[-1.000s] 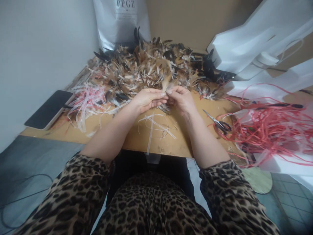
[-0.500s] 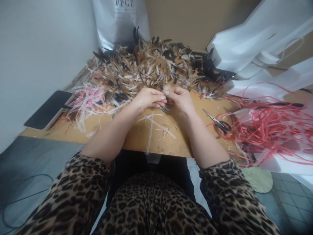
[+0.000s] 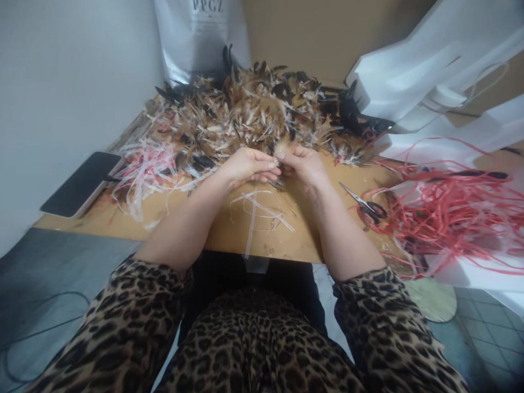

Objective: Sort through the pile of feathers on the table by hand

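Note:
My left hand (image 3: 250, 166) and my right hand (image 3: 302, 165) meet over the front of a big heap of brown and black feathers (image 3: 254, 109). Thumb and fingers of the right are pinched on a small pale brown feather (image 3: 285, 146) that sticks up above them. Close against it, the left hand's thumb and forefinger are pressed together at the feather's lower end; what they pinch is too small to make out. Below the hands, thin white strips (image 3: 251, 218) lie crossed on the tabletop (image 3: 221, 232).
Scissors (image 3: 366, 204) lie to the right, beside a tangle of red strings (image 3: 454, 213). At the left are a dark-screened phone (image 3: 82, 183) and a bundle of pink and white strips (image 3: 145, 169). A silver-white bag (image 3: 200, 43) stands behind the heap.
The small feather has turned slightly in the right fingers and shows paler. Both hands stay nearly in place, the left shifting a little to the right.

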Action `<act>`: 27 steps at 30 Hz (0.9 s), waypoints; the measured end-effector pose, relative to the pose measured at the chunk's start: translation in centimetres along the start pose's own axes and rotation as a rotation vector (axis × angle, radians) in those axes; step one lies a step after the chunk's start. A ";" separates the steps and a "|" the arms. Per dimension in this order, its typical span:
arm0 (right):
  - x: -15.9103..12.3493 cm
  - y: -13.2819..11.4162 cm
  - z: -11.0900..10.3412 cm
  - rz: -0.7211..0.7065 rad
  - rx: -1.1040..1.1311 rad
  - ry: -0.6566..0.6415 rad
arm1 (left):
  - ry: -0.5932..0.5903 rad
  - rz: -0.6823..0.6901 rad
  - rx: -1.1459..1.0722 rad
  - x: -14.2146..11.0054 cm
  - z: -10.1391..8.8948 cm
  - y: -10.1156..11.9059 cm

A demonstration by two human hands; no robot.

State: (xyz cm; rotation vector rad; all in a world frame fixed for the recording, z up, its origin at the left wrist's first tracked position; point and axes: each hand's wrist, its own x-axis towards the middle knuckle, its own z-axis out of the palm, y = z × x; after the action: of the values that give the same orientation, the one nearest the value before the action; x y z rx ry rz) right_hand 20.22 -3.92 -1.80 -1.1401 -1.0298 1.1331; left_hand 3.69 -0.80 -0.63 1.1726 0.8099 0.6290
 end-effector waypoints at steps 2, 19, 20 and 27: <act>-0.1 -0.1 0.1 0.001 -0.024 0.002 | 0.016 0.011 0.028 0.1 0.1 -0.2; -0.1 0.6 0.4 0.031 -0.025 -0.004 | -0.060 -0.017 -0.097 0.4 -0.4 -0.5; -0.1 0.7 0.4 0.031 -0.011 -0.007 | -0.059 -0.019 -0.103 0.5 -0.4 -0.6; 0.1 0.7 0.2 -0.155 -0.101 -0.019 | 0.046 -0.011 -0.214 0.8 -0.6 -0.3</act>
State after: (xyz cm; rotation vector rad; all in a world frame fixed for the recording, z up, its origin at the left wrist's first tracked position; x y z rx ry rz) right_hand 19.98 -3.75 -2.43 -1.1099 -1.1806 0.9795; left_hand 3.72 0.08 -1.23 0.9614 0.7675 0.7173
